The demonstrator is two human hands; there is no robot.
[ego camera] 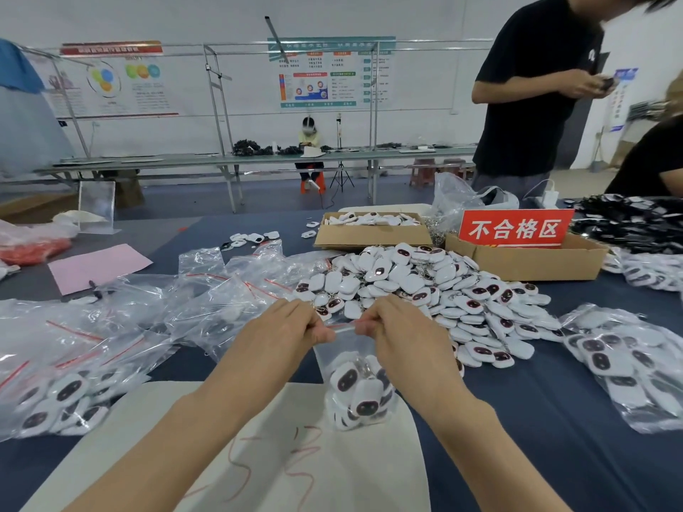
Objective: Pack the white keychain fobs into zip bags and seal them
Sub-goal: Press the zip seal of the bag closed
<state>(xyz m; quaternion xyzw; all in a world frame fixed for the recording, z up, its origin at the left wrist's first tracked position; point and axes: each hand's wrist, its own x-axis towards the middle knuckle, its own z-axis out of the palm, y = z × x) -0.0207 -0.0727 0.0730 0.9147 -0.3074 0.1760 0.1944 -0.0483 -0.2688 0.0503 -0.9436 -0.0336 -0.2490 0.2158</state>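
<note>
Both left hand [284,327] and right hand [403,334] pinch-tight on seal of upright zip bag [353,364], mouth upward.

- Bright, flat, even light across the whole hall; barely a shadow on the blue table [547,456].
- White glare streaks flash off the crinkled empty bags [218,293], near left.
- Wide-angle bend: the far rail [236,43] bows, edges stretch.
- Far wall posters [332,72] soft, text unreadable; standing person [536,105], far right, smeared at the top.

head view, facing forward and down
</note>
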